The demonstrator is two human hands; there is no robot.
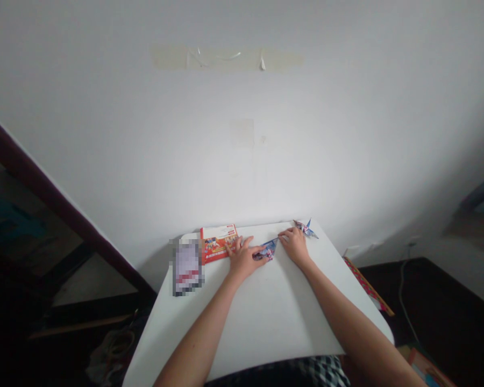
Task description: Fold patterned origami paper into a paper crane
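A folded piece of blue printed origami paper (271, 249) lies on the white table, its narrow tip pointing up and to the right. My left hand (242, 262) steadies it, thumb and index finger on its left part. The other left fingers are spread over the edge of a red and white booklet (218, 247). At the paper's tip, my right hand (295, 244) has its fingers bent together in a pinch. Just beyond that hand sits a folded paper crane (306, 228) in similar blue print. Fingers cover part of the paper.
A blurred-out phone-like object (187, 266) lies at the table's left, against the booklet. The white table (262, 322) meets a white wall (242, 177) at the back. A dark-framed opening is on the left. A cable (403, 301) runs down to the dark floor on the right.
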